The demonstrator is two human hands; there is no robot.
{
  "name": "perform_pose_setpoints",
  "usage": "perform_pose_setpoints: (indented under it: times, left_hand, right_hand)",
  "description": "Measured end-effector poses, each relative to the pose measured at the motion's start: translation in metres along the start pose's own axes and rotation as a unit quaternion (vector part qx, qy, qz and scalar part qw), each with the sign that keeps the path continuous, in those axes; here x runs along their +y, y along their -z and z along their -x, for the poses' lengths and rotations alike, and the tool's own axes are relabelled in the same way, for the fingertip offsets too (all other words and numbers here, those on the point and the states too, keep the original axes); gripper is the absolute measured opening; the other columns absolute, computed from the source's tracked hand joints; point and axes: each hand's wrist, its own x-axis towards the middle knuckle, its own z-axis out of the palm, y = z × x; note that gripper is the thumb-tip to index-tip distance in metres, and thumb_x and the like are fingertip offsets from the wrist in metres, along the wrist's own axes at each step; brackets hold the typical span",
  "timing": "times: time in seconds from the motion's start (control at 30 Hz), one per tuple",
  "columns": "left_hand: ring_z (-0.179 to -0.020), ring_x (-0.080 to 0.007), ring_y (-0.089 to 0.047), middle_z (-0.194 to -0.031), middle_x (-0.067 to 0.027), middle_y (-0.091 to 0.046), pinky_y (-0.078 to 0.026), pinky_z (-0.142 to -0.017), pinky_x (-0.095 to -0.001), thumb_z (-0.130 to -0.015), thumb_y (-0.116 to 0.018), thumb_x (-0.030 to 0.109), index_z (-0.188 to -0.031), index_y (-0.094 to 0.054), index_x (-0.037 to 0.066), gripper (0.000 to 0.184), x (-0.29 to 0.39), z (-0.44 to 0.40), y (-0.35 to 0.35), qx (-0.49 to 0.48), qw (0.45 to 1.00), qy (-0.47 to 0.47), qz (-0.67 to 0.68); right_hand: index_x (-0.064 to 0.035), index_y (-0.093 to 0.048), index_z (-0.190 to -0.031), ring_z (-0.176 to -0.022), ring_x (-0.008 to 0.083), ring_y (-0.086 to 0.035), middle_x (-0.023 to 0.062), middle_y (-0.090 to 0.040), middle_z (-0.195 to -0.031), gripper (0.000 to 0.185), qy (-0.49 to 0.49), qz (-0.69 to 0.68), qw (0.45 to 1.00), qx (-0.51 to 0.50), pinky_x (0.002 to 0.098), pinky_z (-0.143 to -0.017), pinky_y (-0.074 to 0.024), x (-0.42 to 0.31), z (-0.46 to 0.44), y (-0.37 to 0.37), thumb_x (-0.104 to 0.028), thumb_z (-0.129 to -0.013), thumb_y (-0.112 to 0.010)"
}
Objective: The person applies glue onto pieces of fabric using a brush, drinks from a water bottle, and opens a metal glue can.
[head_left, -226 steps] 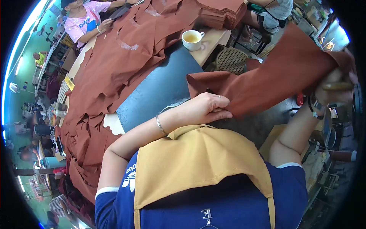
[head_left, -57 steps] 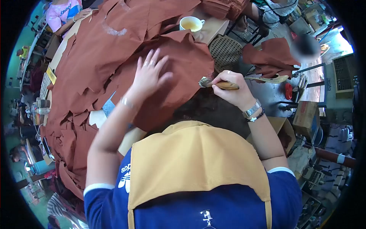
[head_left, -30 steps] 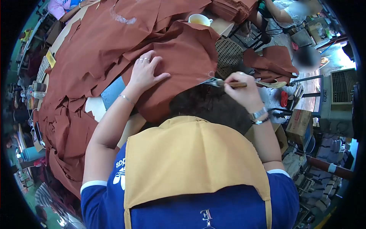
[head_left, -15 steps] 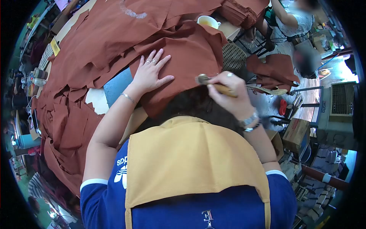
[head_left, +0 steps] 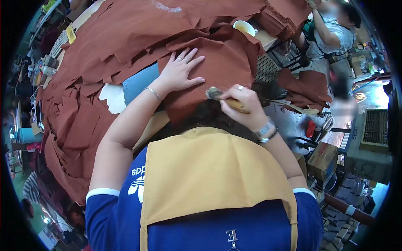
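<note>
A reddish-brown sheet, leather or cloth (head_left: 228, 56), lies in front of me with its near edge hanging down. My left hand (head_left: 181, 73) rests on it, palm down, fingers spread. In my right hand (head_left: 245, 104) is a brush (head_left: 212, 93) with a wooden handle, gripped between thumb and fingers. Its pale bristles point left, at the near edge of the sheet; whether they touch it I cannot tell. Beyond the sheet stands a white cup (head_left: 253, 29) with yellowish contents.
Large reddish-brown pieces (head_left: 121, 37) cover the table, with a crumpled heap (head_left: 79, 138) to the left. A stack of such pieces (head_left: 280, 19) lies at the back. Another piece (head_left: 303, 90) hangs at the right. A cardboard box (head_left: 323, 159) and a co-worker (head_left: 331, 35) are further right.
My right hand and the brush have moved left and slightly down along the near edge. My left hand stays flat on the sheet. The whole view has shifted a little.
</note>
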Motion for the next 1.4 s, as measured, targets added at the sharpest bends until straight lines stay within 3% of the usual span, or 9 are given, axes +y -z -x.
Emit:
perform_pose_setpoints:
  times: [0.1, 0.33, 0.47, 0.73, 0.8, 0.9, 1.07, 1.2, 1.4]
  left_hand:
    - [-0.148, -0.0383, -0.025, -0.161, -0.0158, -0.028, -0.018, -0.117, -0.0639, -0.087, -0.056, 0.068, -0.152, -0.038, 0.022, 0.081, 0.000, -0.001, -0.002, -0.002, 1.000, -0.002, -0.002]
    - [-0.147, -0.0380, -0.027, -0.160, -0.0164, -0.029, -0.022, -0.116, -0.0608, -0.088, -0.056, 0.067, -0.151, -0.040, 0.021, 0.080, -0.009, -0.016, -0.003, -0.001, 0.999, -0.044, 0.009]
    - [-0.146, -0.0381, -0.028, -0.160, -0.0166, -0.030, -0.024, -0.116, -0.0582, -0.088, -0.056, 0.067, -0.151, -0.041, 0.021, 0.079, -0.009, -0.019, -0.003, -0.001, 0.999, -0.053, 0.011]
    - [-0.146, -0.0411, -0.027, -0.159, -0.0198, -0.029, -0.027, -0.111, -0.0630, -0.082, -0.065, 0.064, -0.149, -0.043, 0.019, 0.084, -0.010, -0.017, -0.008, 0.002, 0.998, -0.063, 0.014]
    - [-0.149, -0.0403, -0.022, -0.159, -0.0190, -0.029, -0.018, -0.116, -0.0655, -0.080, -0.065, 0.068, -0.150, -0.042, 0.019, 0.088, 0.004, -0.004, -0.002, -0.025, 0.997, -0.050, 0.049]
    - [-0.149, -0.0388, -0.021, -0.160, -0.0180, -0.028, -0.019, -0.116, -0.0650, -0.082, -0.062, 0.069, -0.150, -0.042, 0.019, 0.087, 0.020, 0.006, 0.005, -0.053, 0.996, -0.050, 0.050]
    - [-0.151, -0.0368, -0.018, -0.163, -0.0152, -0.024, -0.016, -0.118, -0.0628, -0.084, -0.057, 0.071, -0.152, -0.039, 0.021, 0.086, 0.026, 0.018, 0.014, -0.076, 0.996, -0.031, 0.035]
    - [-0.151, -0.0354, -0.018, -0.163, -0.0141, -0.024, -0.015, -0.119, -0.0615, -0.088, -0.055, 0.067, -0.153, -0.039, 0.022, 0.081, 0.026, 0.018, 0.013, -0.075, 0.996, -0.020, 0.036]
    - [-0.151, -0.0359, -0.020, -0.162, -0.0141, -0.025, -0.016, -0.118, -0.0618, -0.091, -0.055, 0.062, -0.152, -0.039, 0.023, 0.074, 0.025, 0.015, 0.011, -0.071, 0.997, -0.013, 0.031]
  right_hand:
    - [-0.0031, -0.065, -0.084, -0.075, 0.0302, -0.066, 0.0145, -0.064, -0.083, 0.010, -0.065, 0.098, 0.992, -0.048, 0.0364, -0.067, -0.0524, -0.004, 0.012, 0.033, -0.006, -0.077, -0.072]
    - [-0.0022, -0.063, -0.085, -0.073, 0.0315, -0.065, 0.0137, -0.062, -0.080, 0.012, 0.050, 0.008, 0.998, -0.025, 0.0375, -0.067, -0.0524, -0.005, -0.013, -0.011, -0.006, -0.077, -0.072]
    - [-0.0032, -0.063, -0.084, -0.073, 0.0308, -0.065, 0.0127, -0.063, -0.079, 0.013, -0.019, 0.057, 0.996, -0.072, 0.0378, -0.066, -0.0526, -0.001, 0.003, 0.027, -0.005, -0.075, -0.072]
    - [-0.0052, -0.068, -0.088, -0.075, 0.0247, -0.068, 0.0101, -0.067, -0.081, 0.012, 0.078, 0.003, 0.993, 0.086, 0.0326, -0.069, -0.0539, -0.009, -0.037, 0.033, -0.003, -0.078, -0.074]
    - [-0.0050, -0.070, -0.089, -0.074, 0.0187, -0.068, 0.0078, -0.070, -0.083, 0.009, 0.040, 0.076, 0.977, 0.194, 0.0305, -0.069, -0.0541, 0.016, -0.053, 0.076, -0.006, -0.082, -0.076]
    - [-0.0008, -0.072, -0.094, -0.076, 0.0106, -0.069, 0.0078, -0.074, -0.087, 0.015, -0.040, 0.129, 0.956, 0.262, 0.0268, -0.069, -0.0543, 0.062, -0.088, 0.130, -0.015, -0.089, -0.073]
    - [-0.0013, -0.075, -0.092, -0.080, 0.0143, -0.072, 0.0087, -0.076, -0.086, 0.023, -0.089, 0.049, 0.986, 0.133, 0.0294, -0.075, -0.0558, 0.149, -0.142, 0.134, -0.023, -0.085, -0.077]
    - [-0.0041, -0.078, -0.092, -0.087, 0.0227, -0.074, 0.0135, -0.076, -0.091, 0.031, -0.157, 0.146, 0.976, 0.032, 0.0332, -0.083, -0.0560, 0.197, -0.156, 0.108, -0.032, -0.078, -0.078]
    - [-0.0037, -0.077, -0.094, -0.083, 0.0152, -0.072, 0.0096, -0.076, -0.090, 0.020, -0.104, 0.002, 0.991, 0.086, 0.0301, -0.079, -0.0558, 0.181, -0.152, 0.136, -0.019, -0.081, -0.079]
